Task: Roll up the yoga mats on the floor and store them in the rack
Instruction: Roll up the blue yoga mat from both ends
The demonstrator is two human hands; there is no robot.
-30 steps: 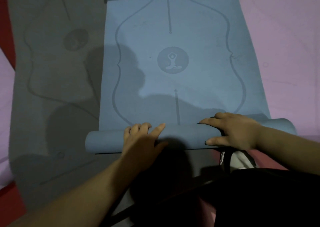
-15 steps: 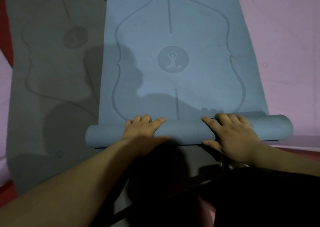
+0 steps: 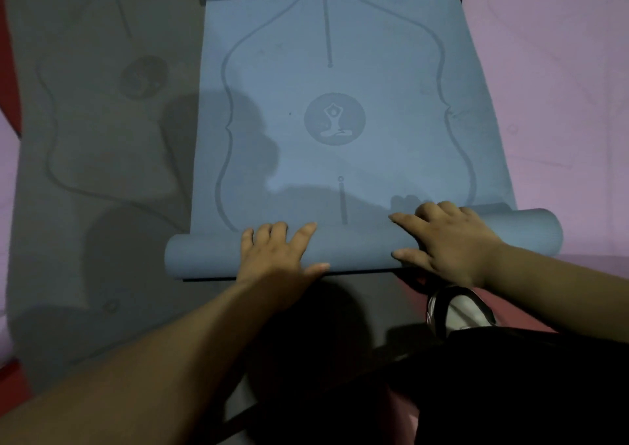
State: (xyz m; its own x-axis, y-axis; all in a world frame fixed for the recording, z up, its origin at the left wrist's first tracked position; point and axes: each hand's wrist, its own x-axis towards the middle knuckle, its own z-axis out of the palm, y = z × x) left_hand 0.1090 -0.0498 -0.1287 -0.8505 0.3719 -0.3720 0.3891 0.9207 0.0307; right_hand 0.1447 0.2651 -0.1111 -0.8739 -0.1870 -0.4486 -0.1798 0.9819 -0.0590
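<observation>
Advanced toward the round emblem (image 3: 334, 119), the smooth cylindrical roll (image 3: 357, 247) of the matte blue yoga mat (image 3: 391, 70) lies beside a grey mat (image 3: 102, 172). Left hand (image 3: 275, 254) and right hand (image 3: 452, 240) press it, fingers spread.

Floor: red (image 3: 8, 70), but it only peeked out in thin strips. There was one down the far left edge, a wedge in the bottom-left corner, a sliver at the top right, and a duller reddish patch low on the right.
Floor finish: looked plain and flat, no pattern I could make out.
Light: pretty dim overall, and the colours all came out muted and a bit greyish.
Shadows (image 3: 143, 274): big soft dark blobs with fuzzy edges fell forward and to the left, away from the camera.
Lightest bit: the upper right of the view.
Bottom of the view: sank almost to black, too dark to tell anything.
</observation>
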